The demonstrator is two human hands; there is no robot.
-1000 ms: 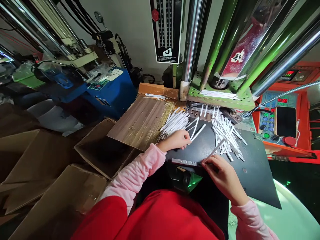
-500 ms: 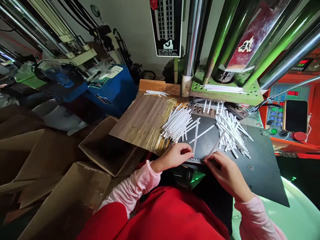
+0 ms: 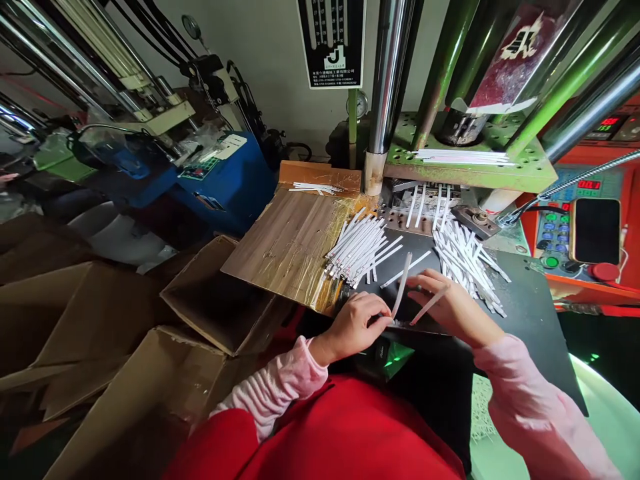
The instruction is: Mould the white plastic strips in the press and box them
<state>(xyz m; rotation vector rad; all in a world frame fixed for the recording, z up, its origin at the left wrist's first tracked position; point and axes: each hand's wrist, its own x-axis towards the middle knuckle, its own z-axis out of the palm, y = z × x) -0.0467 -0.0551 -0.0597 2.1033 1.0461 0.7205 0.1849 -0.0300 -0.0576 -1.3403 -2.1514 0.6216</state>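
Observation:
My left hand [image 3: 356,323] is closed at the near edge of the dark plate [image 3: 530,307], its fingertips at the lower end of an upright white strip [image 3: 401,285]. Just right of it, my right hand [image 3: 447,303] reaches over the plate with its fingers apart. Another strip [image 3: 429,305] slants up in front of the right fingers, its lower end at the plate's edge. One pile of white strips [image 3: 357,250] lies at the left, another [image 3: 467,260] at the right. A loose strip [image 3: 406,269] lies between the piles.
Behind the plate stands a press with a green platen [image 3: 475,167], strips on top and strips hanging below it. A wood-patterned board [image 3: 280,247] and cardboard boxes [image 3: 200,293] are at left. A phone [image 3: 595,230] leans on the control panel [image 3: 555,230] at right.
The press platen has risen slightly and shows more of the strips beneath. My right hand has lifted away from the plate's near edge and its fingers have opened. The view has shifted a little.

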